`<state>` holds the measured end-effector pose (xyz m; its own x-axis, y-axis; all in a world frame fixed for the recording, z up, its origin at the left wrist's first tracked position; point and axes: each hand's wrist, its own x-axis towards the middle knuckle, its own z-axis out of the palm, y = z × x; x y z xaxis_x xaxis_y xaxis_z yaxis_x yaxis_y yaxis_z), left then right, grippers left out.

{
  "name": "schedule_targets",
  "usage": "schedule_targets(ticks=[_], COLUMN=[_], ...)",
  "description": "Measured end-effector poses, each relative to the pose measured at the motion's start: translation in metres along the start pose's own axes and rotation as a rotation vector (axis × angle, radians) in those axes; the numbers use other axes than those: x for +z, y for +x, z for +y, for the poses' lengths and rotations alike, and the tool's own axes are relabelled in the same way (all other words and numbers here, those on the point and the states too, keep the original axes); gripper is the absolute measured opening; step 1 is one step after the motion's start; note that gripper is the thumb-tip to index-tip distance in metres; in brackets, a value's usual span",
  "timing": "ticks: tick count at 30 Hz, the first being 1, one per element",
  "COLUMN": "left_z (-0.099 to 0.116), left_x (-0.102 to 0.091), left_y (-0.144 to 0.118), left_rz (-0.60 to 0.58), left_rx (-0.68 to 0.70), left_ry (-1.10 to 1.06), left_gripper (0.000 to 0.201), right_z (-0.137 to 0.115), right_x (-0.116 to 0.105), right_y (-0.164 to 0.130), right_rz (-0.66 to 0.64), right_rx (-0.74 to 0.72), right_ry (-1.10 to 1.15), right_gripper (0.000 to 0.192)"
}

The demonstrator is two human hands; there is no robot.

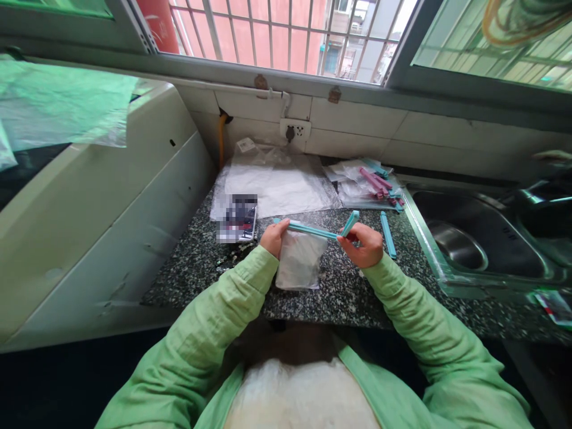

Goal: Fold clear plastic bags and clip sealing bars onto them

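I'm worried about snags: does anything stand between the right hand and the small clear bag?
Nothing visible blocks it. The turquoise clip, held by the right hand and left hand, spans the gap and runs along the top of the small clear bag; otherwise only speckled counter shows there.

Your left hand (272, 239) is hiding part of the blue clip (313, 230), and your right hand (369, 245) is covering some near its bend. Pixelation is blurring the phone (248, 227). The picture's right edge is cutting off the sink (482, 286) and a packet (554, 307). The label (245, 145) is showing too small to read.
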<state>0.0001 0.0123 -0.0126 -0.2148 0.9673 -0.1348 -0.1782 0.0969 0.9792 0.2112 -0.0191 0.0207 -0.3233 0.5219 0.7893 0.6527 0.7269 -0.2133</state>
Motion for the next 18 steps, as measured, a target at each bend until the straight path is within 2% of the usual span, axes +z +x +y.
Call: schedule_targets(ticks=[6, 10, 18], left_z=[0.004, 0.002, -0.008], left_x=[0.001, 0.001, -0.003], left_y=[-0.003, -0.002, 0.007], left_rz=[0.023, -0.011, 0.005], left_rx=[-0.014, -0.039, 0.011], left_ry=[-0.047, -0.101, -0.165], left_gripper=[0.013, 0.017, 0.009], right_z=[0.0, 0.002, 0.005], right_x=[-0.001, -0.002, -0.004], right_y=[0.0, -0.003, -0.005], right_rz=[0.039, 0.064, 0.037], right_rx=[0.02, 0.046, 0.18], right_ry=[-0.035, -0.024, 0.011], right_gripper=[0.01, 0.009, 0.014])
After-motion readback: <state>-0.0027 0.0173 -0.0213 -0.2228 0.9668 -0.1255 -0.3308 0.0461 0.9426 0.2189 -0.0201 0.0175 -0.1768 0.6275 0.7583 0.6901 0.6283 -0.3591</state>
